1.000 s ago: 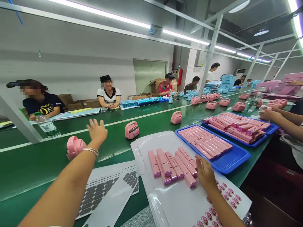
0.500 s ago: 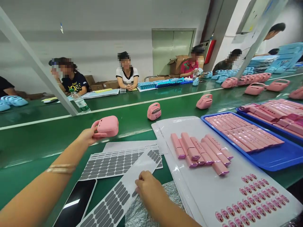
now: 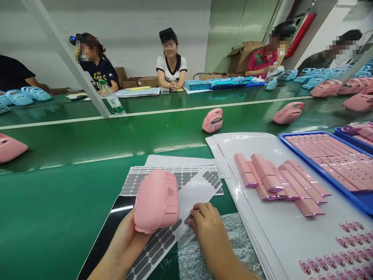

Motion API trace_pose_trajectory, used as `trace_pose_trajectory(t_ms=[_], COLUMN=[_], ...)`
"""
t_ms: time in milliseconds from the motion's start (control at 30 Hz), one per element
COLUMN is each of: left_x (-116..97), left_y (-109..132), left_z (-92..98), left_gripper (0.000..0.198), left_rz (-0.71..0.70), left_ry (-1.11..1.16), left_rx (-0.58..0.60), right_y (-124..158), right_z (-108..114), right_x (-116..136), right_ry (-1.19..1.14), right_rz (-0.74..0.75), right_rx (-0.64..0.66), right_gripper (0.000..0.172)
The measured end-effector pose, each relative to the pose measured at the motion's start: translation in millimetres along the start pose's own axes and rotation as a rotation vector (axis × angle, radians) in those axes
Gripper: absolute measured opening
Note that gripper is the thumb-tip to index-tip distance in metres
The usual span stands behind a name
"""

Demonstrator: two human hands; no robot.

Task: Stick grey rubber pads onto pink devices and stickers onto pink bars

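Note:
My left hand [image 3: 128, 235] is wrapped around a pink rounded plastic device [image 3: 155, 200], tilted so that a face with small printed text shows. Beneath it lies a white sheet of grey oval stickers [image 3: 153, 251], partly hidden by the device and hand. My right hand [image 3: 208, 225] is closed, thumb and finger pinching a grey oval sticker [image 3: 188, 219] at the sheet's edge. More sticker sheets [image 3: 129, 181] lie behind the device. A black phone [image 3: 106, 229] lies partly under the sheet and my left forearm.
Pink bars [image 3: 265, 173] are piled on white sheets [image 3: 256, 233] at right, near oval face stickers [image 3: 329, 264]. A blue tray [image 3: 314, 165] holds more bars. Pink devices [image 3: 212, 120] stand along the green belt [image 3: 163, 132]. Several co-workers sit opposite. Grey textured material [image 3: 189, 256] lies near my right hand.
My left hand has brought the pink device from over the belt back above the sticker sheets and turned it. My right hand keeps its pinch at the sheet. The view has shifted.

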State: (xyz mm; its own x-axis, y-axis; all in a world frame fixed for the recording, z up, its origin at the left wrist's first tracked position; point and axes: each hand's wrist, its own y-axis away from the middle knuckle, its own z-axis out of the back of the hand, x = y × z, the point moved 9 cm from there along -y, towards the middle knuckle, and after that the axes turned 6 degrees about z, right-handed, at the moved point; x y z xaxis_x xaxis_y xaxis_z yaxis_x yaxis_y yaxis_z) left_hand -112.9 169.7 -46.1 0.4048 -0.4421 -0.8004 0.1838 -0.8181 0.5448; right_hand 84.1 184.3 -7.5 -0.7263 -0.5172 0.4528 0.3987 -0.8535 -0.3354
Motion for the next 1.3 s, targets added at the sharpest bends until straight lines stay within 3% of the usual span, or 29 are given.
trace_pose_trajectory(t_ms=[233, 467, 567, 700, 833, 900, 1000, 1167, 1300], left_x=[3, 8, 11, 11, 6, 5, 5, 3, 2], left_y=[-12, -12, -11, -6, -1, 1, 0, 0, 3], left_z=[-6.5, -6.2, -7.3, -8.9, -13.7, -17.1, -18.7, -21.8, -12.2], left_gripper=[0.039, 0.031, 0.022, 0.014, 0.021, 0.021, 0.019, 0.021, 0.029], left_rz=[0.052, 0.09, 0.141, 0.208, 0.204, 0.206, 0.201, 0.196, 0.175], left_ry=[0.074, 0.111, 0.199, 0.381, 0.515, 0.546, 0.552, 0.561, 0.54], left_rx=[0.046, 0.077, 0.074, 0.036, 0.047, 0.079, 0.092, 0.09, -0.007], right_y=[-9, -3, -5, -12, -7, -1, 3, 3, -1], right_z=[3, 30, 33, 21, -5, -10, -15, -21, -13], right_x=[-14, -25, -21, 2, 21, 25, 25, 13, 1], right_ry=[-0.147, -0.35, -0.388, -0.326, -0.166, -0.115, -0.176, -0.428, -0.635], right_rz=[-0.186, -0.244, -0.272, -0.254, -0.24, -0.243, -0.312, -0.559, -0.612], right_rx=[0.051, -0.023, -0.087, -0.119, -0.004, -0.003, 0.019, 0.127, 0.14], right_gripper=[0.025, 0.008, 0.015, 0.016, 0.055, 0.061, 0.061, 0.048, 0.045])
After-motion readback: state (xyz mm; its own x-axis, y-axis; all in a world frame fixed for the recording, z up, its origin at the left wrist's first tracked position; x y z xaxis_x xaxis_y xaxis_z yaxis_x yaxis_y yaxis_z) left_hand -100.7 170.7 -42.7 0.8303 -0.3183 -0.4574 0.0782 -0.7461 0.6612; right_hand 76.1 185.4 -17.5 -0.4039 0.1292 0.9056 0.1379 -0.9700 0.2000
